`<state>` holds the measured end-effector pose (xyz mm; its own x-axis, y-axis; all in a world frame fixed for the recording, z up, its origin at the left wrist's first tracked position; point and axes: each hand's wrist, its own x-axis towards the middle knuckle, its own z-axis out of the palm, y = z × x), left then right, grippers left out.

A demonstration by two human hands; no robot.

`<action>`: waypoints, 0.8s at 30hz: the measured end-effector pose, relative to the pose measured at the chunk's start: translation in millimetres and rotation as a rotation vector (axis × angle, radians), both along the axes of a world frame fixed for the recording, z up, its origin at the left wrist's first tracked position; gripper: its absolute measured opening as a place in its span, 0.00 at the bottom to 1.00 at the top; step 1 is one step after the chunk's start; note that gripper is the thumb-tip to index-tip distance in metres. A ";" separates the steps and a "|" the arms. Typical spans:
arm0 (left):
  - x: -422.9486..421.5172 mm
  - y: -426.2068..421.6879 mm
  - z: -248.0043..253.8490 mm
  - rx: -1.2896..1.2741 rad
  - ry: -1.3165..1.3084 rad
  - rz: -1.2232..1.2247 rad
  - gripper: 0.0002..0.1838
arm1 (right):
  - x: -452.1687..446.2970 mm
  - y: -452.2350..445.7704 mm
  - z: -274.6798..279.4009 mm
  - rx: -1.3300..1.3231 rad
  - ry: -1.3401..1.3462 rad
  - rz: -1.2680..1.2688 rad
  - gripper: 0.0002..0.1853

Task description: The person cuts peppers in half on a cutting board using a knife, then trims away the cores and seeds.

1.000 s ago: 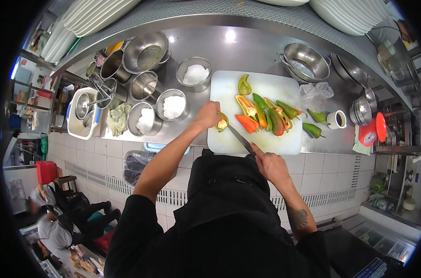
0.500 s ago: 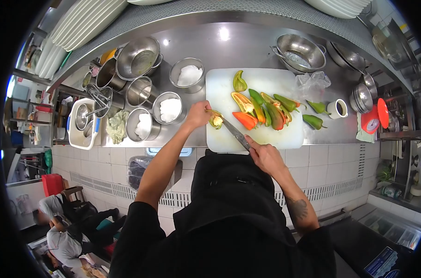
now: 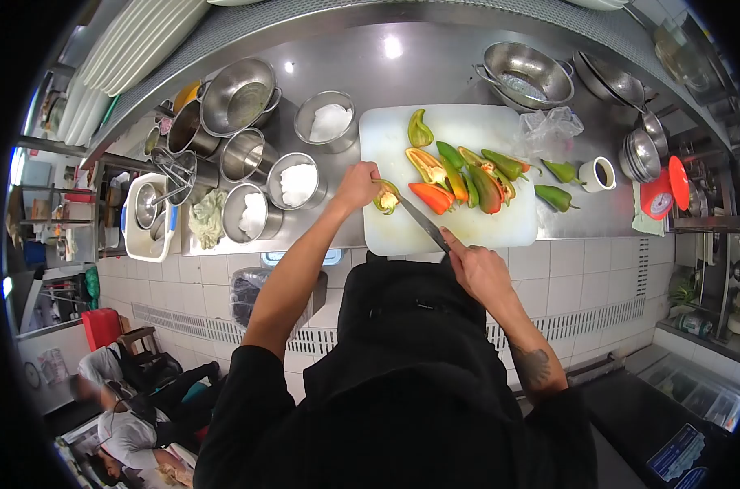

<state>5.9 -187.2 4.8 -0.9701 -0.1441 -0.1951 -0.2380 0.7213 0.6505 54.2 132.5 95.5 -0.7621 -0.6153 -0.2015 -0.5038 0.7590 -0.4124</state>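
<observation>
My left hand (image 3: 359, 187) is closed on a green pepper half (image 3: 386, 200) at the left edge of the white cutting board (image 3: 451, 236); its pale seed core faces up. In my right hand (image 3: 476, 265) is a kitchen knife (image 3: 424, 222), fingers wrapped round the handle and the blade pointing up-left. The blade tip is at the pepper half, but I cannot tell whether it is inside the flesh. Right of the blade, cut green and red pepper pieces (image 3: 487, 189) lie in a group, with a red piece (image 3: 432, 197) nearest. A curved green piece (image 3: 420, 129) sits farther back.
Several steel pots, one holding white stuff (image 3: 298, 184), stand left of the board. Whole green peppers (image 3: 556, 198), a plastic bag (image 3: 549, 133), a white cup (image 3: 596, 174), a colander (image 3: 526, 75) and a red scale (image 3: 654, 209) are rightward. Another person (image 3: 129, 432) is at lower left.
The whole view has shifted slightly, with the board appearing higher. Both hands keep their holds, and the knife tip stays at the pepper half.
</observation>
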 end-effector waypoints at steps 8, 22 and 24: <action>3.6 -3.8 0.7 -0.050 0.012 -0.005 0.13 | -3.2 -4.8 -19.6 -0.156 -0.103 -0.031 0.26; 11.1 -4.7 -7.6 -0.009 0.036 0.054 0.12 | -4.2 -5.8 -28.3 -0.233 -0.171 -0.063 0.27; 11.5 -3.7 -9.6 -0.007 0.055 0.050 0.12 | -4.7 -4.4 -24.3 -0.244 -0.248 -0.066 0.26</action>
